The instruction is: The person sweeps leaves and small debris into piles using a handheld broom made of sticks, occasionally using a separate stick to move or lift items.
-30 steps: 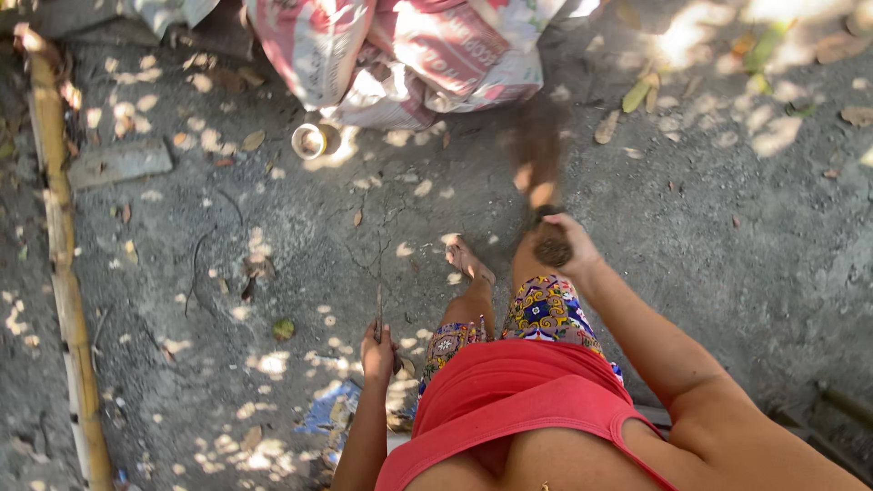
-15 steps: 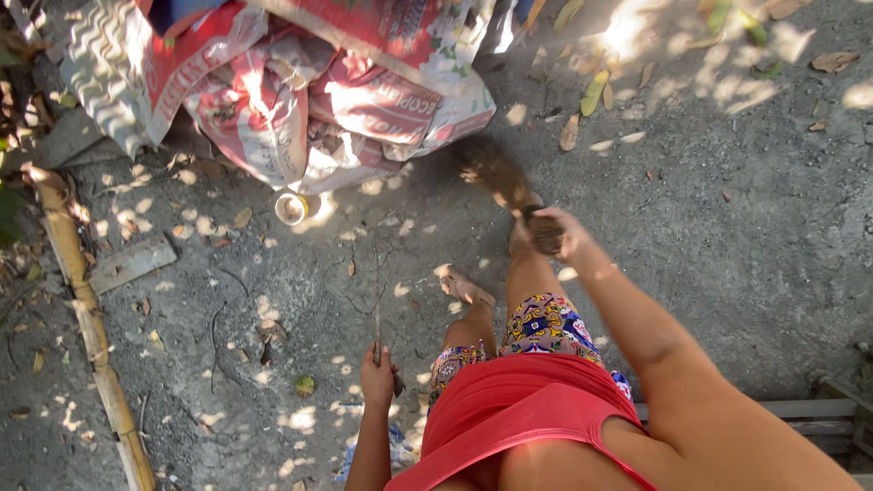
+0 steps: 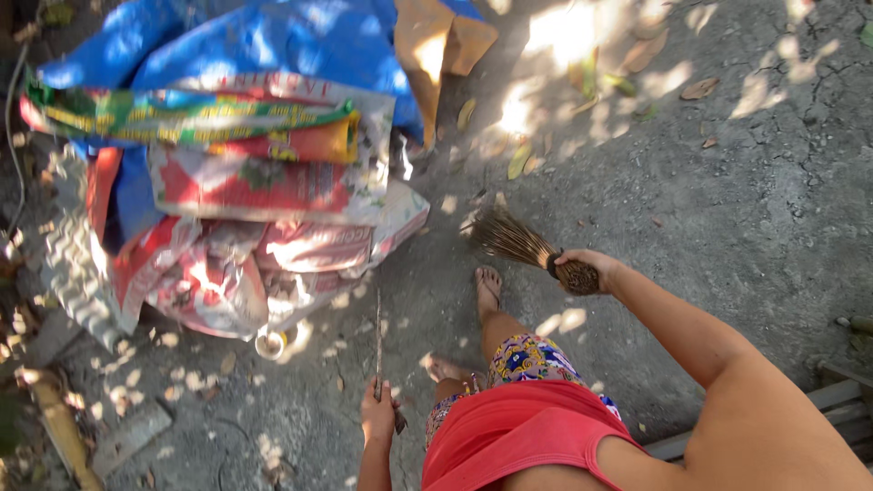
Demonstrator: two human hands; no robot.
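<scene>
**Yard layout, seen from above**

Person stands at 6 o'clock on the bare ground (image 3: 727, 200). Right hand (image 3: 591, 270) out at 3 o'clock of centre, closed round a stick broom (image 3: 523, 244) whose bristles point toward 10 o'clock, tips near the forward foot (image 3: 489, 284). Left hand (image 3: 377, 414) at 6 o'clock, gripping a thin rod (image 3: 378, 341) that runs straight toward 12. Heap of sacks (image 3: 236, 182) fills 9 to 12 o'clock; a small round cup (image 3: 270, 345) sits on the ground at its 6 o'clock edge. Fallen leaves (image 3: 518, 162) lie at 12 to 1 o'clock, beyond the broom. Wooden slats (image 3: 832, 395) at 4 o'clock, behind the right arm.
</scene>
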